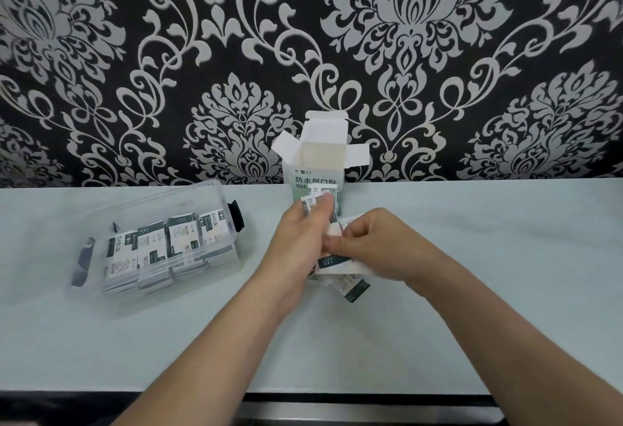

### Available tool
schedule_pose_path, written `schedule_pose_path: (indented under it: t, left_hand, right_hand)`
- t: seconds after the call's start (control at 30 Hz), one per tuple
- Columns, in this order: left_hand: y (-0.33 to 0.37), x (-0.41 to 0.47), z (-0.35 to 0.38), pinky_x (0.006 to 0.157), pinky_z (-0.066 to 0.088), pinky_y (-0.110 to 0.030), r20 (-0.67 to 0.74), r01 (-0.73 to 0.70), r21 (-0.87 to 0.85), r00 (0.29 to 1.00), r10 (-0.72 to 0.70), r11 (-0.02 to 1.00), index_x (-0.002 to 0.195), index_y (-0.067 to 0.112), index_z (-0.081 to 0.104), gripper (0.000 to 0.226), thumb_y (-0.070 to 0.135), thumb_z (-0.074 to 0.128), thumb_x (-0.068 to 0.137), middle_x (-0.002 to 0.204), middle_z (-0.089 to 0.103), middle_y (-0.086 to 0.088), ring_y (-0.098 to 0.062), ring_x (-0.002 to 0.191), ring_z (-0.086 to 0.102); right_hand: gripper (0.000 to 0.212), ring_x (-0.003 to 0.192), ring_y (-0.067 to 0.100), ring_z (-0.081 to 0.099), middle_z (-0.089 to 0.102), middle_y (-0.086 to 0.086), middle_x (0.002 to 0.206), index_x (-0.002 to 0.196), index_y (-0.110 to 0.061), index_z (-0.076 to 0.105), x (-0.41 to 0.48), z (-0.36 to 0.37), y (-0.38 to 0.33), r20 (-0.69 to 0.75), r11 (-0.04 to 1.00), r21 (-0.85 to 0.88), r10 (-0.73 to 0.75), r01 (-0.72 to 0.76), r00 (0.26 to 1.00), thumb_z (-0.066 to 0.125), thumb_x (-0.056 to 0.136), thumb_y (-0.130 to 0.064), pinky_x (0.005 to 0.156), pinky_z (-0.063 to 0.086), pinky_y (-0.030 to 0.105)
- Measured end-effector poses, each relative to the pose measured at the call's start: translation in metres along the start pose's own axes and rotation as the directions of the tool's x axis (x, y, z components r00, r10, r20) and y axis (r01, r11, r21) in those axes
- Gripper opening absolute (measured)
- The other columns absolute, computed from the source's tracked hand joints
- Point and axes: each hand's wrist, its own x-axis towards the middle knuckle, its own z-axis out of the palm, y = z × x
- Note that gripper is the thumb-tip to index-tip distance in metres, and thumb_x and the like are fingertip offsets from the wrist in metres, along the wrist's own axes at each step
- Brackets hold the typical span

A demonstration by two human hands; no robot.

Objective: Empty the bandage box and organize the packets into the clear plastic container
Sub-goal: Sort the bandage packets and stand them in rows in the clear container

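Risks spilling packets (335,261) onto the table (472,290), with left hand (298,233) and right hand (374,245) each pinching a loose, fanned bunch.

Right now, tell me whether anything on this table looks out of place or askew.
Nothing looks damaged. Loose bandage packets lie askew on the table beneath the hands, outside the clear plastic container. The left hand and right hand both hold more packets. The bandage box stands open, flaps splayed.
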Motion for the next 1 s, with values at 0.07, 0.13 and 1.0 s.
schedule_pose_path:
  t: [0.07, 0.13, 1.0]
  left_hand:
    - [0.000, 0.001, -0.001, 0.057, 0.052, -0.030, -0.008, -0.050, -0.001, 0.999, 0.050, 0.999, 0.103, 0.015, 0.062, 0.015, 0.023, 0.049, 0.100, 0.080, 0.070, -0.003, -0.019, 0.072, 0.067]
    - [0.002, 0.004, -0.006, 0.059, 0.055, -0.031, -0.058, -0.092, -0.094, 0.995, 0.087, 0.991, 0.105, 0.010, 0.058, 0.015, 0.018, 0.046, 0.101, 0.072, 0.070, -0.002, -0.017, 0.067, 0.067]
    - [0.006, -0.003, 0.004, 0.077, 0.056, -0.036, 0.086, -0.025, -0.189, 0.995, 0.042, 0.982, 0.098, 0.015, 0.072, 0.026, 0.022, 0.047, 0.100, 0.094, 0.075, -0.008, -0.019, 0.082, 0.070]
  right_hand:
    - [0.040, 0.044, 0.008, 0.033, 0.040, -0.003, 0.047, 0.064, 0.000, 0.055, -0.001, -0.007, 0.000, 0.038, 1.000, 0.013, -0.019, 0.019, 0.999, 0.076, 0.081, -0.030, 0.044, 0.027, 0.013]
    - [0.029, 0.059, 0.010, 0.059, 0.068, 0.006, 0.065, 0.082, 0.009, 0.065, -0.003, -0.019, -0.001, 0.131, 0.994, 0.103, -0.040, 0.027, 0.991, 0.075, 0.081, -0.018, 0.059, 0.049, 0.018]
    - [0.022, 0.071, 0.019, 0.063, 0.067, 0.009, 0.083, 0.105, -0.006, 0.067, -0.005, 0.012, -0.010, 0.109, 0.727, 0.680, 0.031, -0.097, 0.994, 0.052, 0.098, -0.021, 0.064, 0.055, 0.031]
